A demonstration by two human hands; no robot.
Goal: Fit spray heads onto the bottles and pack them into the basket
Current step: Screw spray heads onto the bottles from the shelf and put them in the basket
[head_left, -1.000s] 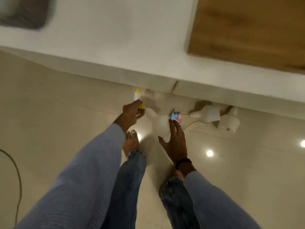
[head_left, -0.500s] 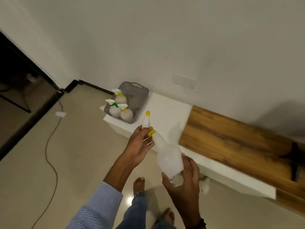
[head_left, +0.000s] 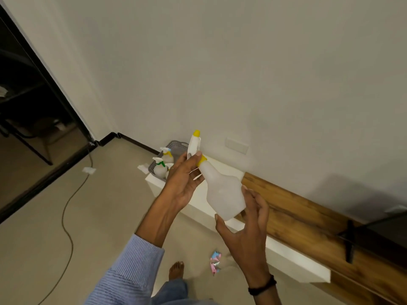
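Note:
I hold a translucent white bottle (head_left: 224, 194) tilted in front of me, with a white and yellow spray head (head_left: 195, 143) on its neck. My left hand (head_left: 184, 181) grips the spray head at the yellow collar. My right hand (head_left: 246, 230) cups the bottle's base, with the thumb and fingers curled around it. Behind my left hand a grey basket (head_left: 176, 146) sits on the white ledge (head_left: 222, 168) and holds a few bottles with spray heads (head_left: 161, 166).
A wooden shelf section (head_left: 308, 219) runs right along the wall. A dark cable (head_left: 66, 208) trails across the floor at left. A small pink and blue item (head_left: 214, 261) lies on the floor near my bare foot (head_left: 176, 269). A dark doorway (head_left: 28, 119) opens at left.
I have stood up from the floor and lifted the bottle with its spray head. The view rose from the floor to the wall, and the basket came into sight.

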